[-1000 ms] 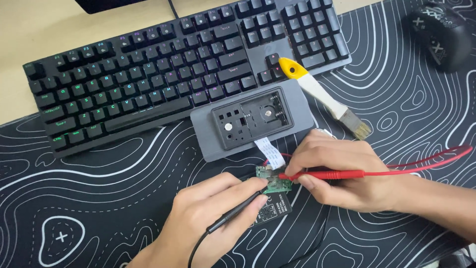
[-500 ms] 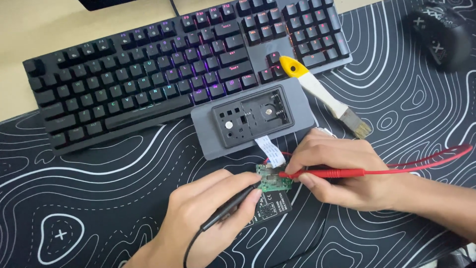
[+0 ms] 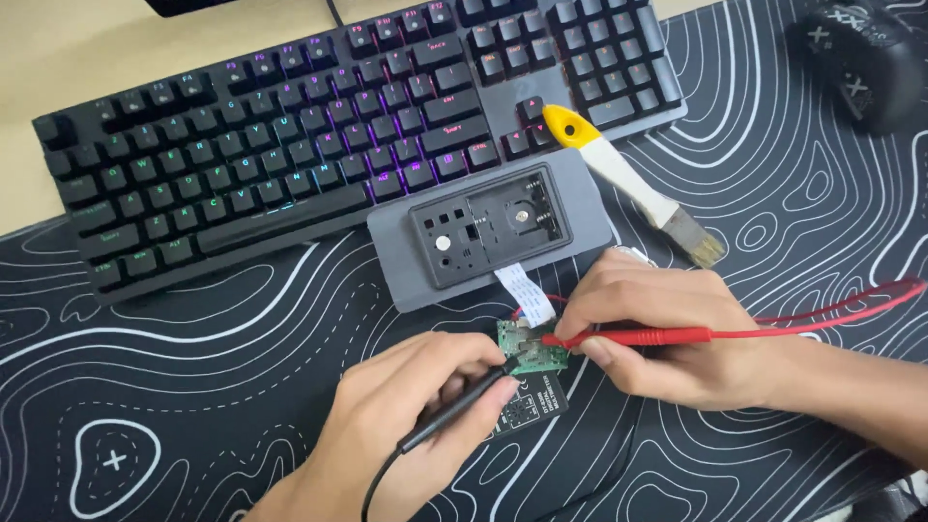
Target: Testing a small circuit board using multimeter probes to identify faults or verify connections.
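My left hand [image 3: 416, 411] grips a black test probe [image 3: 454, 411] like a pen, its tip on a small green circuit board [image 3: 530, 348]. My right hand [image 3: 667, 329] holds a red test probe [image 3: 628, 337] with its red lead trailing right; its tip touches the same board. A white flat ribbon cable [image 3: 525, 293] runs from the board to a grey device shell [image 3: 488, 232] lying open side up just behind it. A small black module [image 3: 527, 406] lies under the board, partly hidden by my left fingers.
A black backlit keyboard [image 3: 290, 145] spans the back. A brush with a yellow and white handle [image 3: 628, 184] lies across its right corner. A black object [image 3: 860, 58] sits at the far right corner. Everything rests on a black desk mat with white contour lines [image 3: 145, 387].
Both hands stay on the board. The black probe in my left hand has shifted slightly, tip closer to the board's lower edge. The keyboard's backlight colour has changed from green towards purple.
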